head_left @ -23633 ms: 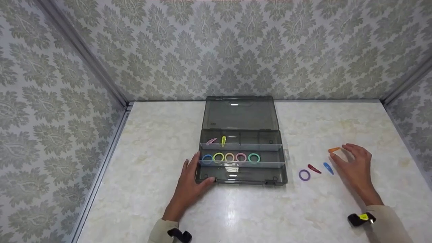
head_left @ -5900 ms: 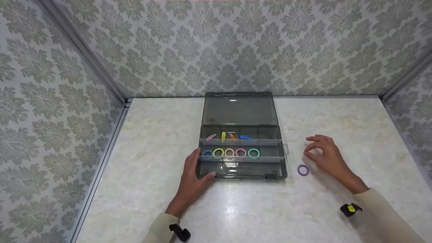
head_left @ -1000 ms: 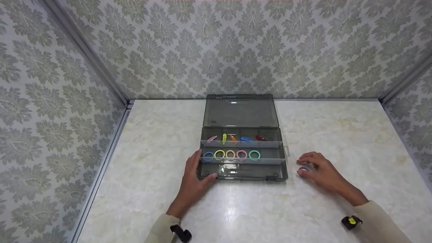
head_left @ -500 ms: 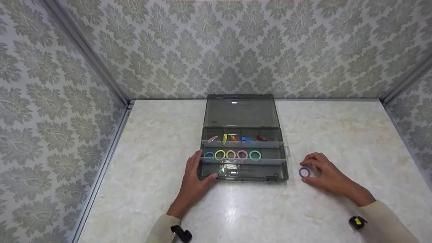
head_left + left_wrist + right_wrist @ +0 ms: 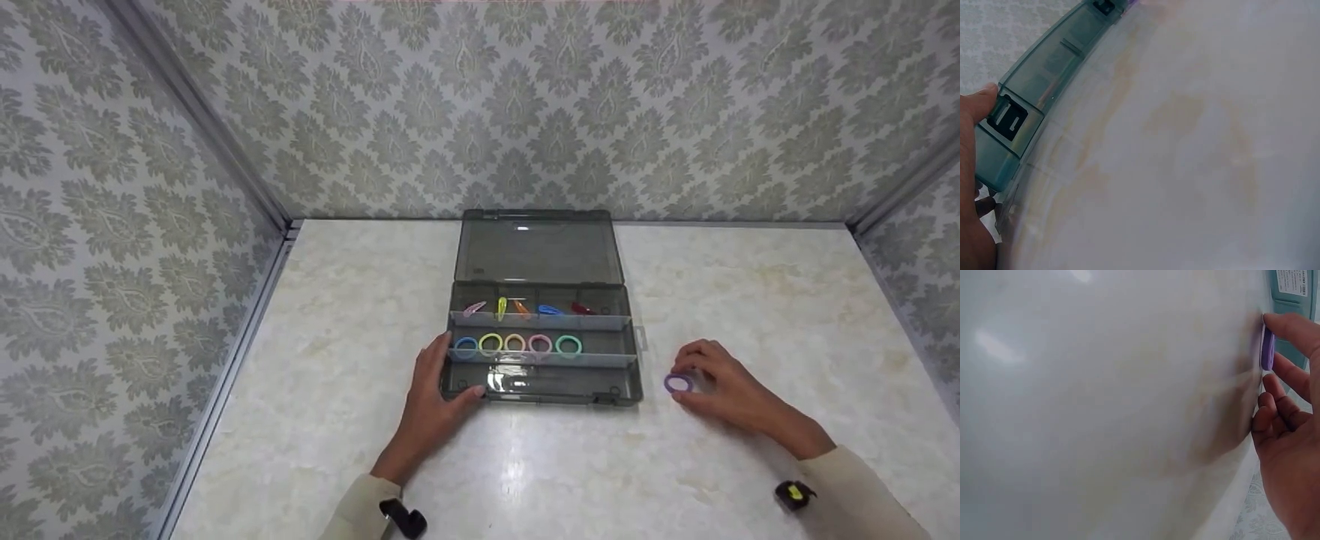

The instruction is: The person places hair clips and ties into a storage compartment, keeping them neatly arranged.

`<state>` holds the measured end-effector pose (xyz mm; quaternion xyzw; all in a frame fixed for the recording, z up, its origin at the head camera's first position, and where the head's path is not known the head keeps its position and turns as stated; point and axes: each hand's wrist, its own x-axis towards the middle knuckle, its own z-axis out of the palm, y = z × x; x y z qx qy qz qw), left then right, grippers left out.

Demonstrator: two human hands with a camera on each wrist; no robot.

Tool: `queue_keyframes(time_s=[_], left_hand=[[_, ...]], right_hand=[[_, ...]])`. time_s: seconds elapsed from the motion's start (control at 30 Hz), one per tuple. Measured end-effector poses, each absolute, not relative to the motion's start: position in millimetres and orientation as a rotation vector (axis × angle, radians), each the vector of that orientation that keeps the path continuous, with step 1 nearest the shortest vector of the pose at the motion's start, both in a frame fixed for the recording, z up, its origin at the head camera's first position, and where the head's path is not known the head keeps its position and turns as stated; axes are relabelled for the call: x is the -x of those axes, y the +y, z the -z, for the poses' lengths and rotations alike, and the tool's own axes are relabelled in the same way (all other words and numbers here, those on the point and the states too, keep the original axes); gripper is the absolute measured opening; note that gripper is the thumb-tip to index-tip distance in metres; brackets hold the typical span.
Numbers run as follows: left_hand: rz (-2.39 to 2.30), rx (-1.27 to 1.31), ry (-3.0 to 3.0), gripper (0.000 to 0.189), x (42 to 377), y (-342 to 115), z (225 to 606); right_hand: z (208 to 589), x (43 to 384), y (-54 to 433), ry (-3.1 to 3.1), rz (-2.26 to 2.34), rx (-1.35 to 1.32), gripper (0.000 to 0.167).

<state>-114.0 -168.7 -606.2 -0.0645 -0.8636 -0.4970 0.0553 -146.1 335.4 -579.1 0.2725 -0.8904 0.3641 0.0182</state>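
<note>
In the head view my right hand (image 5: 739, 390) pinches a purple hair tie (image 5: 667, 384) between thumb and finger, right of a grey see-through divided box (image 5: 555, 384). The hair tie (image 5: 1267, 351) appears edge-on at the tabletop in the right wrist view. My left hand (image 5: 431, 409) holds the box's front left corner, thumb on the front edge and fingers along the side. Pink (image 5: 474, 308), yellow (image 5: 502, 308), orange (image 5: 521, 308), blue (image 5: 550, 310) and red (image 5: 583, 308) snap hair clips lie in the back row. Several coloured hair ties, one green (image 5: 568, 337), line the middle row.
The box's lid (image 5: 540, 247) lies back towards the patterned wall (image 5: 510, 112). Clear dividers (image 5: 540, 360) separate its rows. A pale marbled table (image 5: 525, 465) carries everything, with metal-framed side panels at left and right.
The orange, blue and red clips moved from the table into the back row. My right hand then reached the purple hair tie and now pinches it, slightly tilted. My left hand stayed at the box.
</note>
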Motion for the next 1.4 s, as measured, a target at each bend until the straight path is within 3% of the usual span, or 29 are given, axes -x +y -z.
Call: queue_keyframes(time_s=[0.8, 1.4], left_hand=[[1.499, 0.215, -2.628, 0.104, 116.4, -167.9, 605.4], [1.486, 0.235, -2.610, 0.105, 115.3, -168.2, 606.0]], right_hand=[[527.6, 191.4, 303.0, -2.623, -1.040, -0.869, 0.028], [525.7, 215.3, 253.9, -2.642, -0.942, -1.109, 0.024]])
